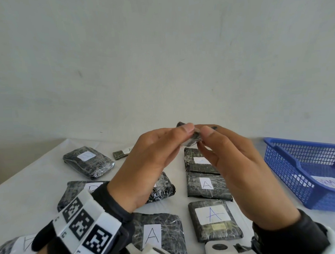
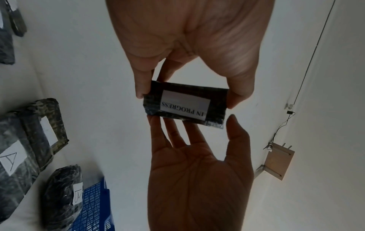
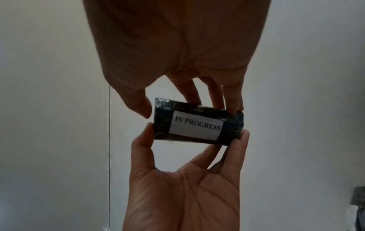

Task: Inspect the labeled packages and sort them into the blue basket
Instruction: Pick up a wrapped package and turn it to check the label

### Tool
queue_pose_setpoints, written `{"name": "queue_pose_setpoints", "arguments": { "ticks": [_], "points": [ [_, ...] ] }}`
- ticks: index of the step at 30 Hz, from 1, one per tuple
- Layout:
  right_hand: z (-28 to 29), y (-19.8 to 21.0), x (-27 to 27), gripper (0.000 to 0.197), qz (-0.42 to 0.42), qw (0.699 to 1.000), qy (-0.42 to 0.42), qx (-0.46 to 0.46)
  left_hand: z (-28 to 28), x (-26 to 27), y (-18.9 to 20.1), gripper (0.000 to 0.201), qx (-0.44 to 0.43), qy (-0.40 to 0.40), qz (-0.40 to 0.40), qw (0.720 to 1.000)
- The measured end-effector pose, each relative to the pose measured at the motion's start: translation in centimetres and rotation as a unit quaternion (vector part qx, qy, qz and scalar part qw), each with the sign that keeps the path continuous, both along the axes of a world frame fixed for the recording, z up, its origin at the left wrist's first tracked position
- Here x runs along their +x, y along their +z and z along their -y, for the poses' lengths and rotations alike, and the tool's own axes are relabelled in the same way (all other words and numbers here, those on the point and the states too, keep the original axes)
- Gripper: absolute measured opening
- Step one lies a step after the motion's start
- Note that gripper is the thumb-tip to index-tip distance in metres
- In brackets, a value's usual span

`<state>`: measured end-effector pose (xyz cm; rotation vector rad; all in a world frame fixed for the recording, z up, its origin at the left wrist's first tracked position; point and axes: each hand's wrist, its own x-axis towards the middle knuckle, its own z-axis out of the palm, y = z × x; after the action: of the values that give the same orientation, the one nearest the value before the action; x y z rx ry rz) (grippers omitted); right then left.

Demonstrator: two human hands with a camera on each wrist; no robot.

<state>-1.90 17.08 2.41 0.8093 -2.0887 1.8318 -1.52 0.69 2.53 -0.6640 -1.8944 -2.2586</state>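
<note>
A small dark wrapped package (image 1: pixel 191 140) with a white label reading "IN PROGRESS" (image 3: pixel 197 126) is held up above the table between both hands. My left hand (image 1: pixel 186 133) pinches it by its two ends between thumb and fingers (image 2: pixel 141 92). My right hand (image 1: pixel 205 140) faces it with straight fingers (image 3: pixel 234 107) touching the package's edge and the thumb close to a corner. The blue basket (image 1: pixel 301 171) stands on the table at the right, with a paper label lying inside.
Several dark wrapped packages lie on the white table below my hands: three marked "A" (image 1: pixel 207 184) (image 1: pixel 213 218) (image 1: pixel 153 233), a bulky one (image 1: pixel 88 162) at the back left, and a small tag (image 1: pixel 120 154). A package marked "B" (image 2: pixel 65 195) lies beside the basket (image 2: pixel 92 203).
</note>
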Motion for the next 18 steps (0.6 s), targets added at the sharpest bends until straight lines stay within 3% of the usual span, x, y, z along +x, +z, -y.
{"name": "queue_pose_setpoints", "arguments": {
  "ticks": [2, 5, 9, 12, 16, 18],
  "points": [
    [0.03, -0.01, -0.04, 0.045, -0.005, 1.0, -0.009, -0.007, 0.07, 0.07, 0.08, 0.041, 0.012, 0.005, -0.005, 1.0],
    [0.13, 0.07, 0.06, 0.041, -0.015, 1.0, -0.004, -0.016, 0.15, -0.06, -0.16, 0.053, 0.014, 0.003, 0.001, 1.0],
    [0.05, -0.05, -0.05, 0.044, -0.019, 1.0, -0.01, 0.001, -0.05, -0.01, -0.1, 0.034, 0.047, -0.008, -0.009, 0.999],
    [0.05, 0.02, -0.14, 0.047, -0.013, 1.0, -0.01, 0.011, 0.02, -0.33, -0.43, 0.06, 0.046, -0.005, -0.003, 0.999],
    [0.22, 0.15, 0.25, 0.047, -0.001, 1.0, -0.02, -0.006, 0.02, -0.52, -0.5, 0.066, 0.031, 0.004, -0.005, 0.999],
    [0.5, 0.25, 0.63, 0.058, 0.019, 1.0, -0.014, -0.005, 0.06, -0.46, -0.56, 0.074, 0.003, 0.022, -0.013, 1.0]
  ]
}}
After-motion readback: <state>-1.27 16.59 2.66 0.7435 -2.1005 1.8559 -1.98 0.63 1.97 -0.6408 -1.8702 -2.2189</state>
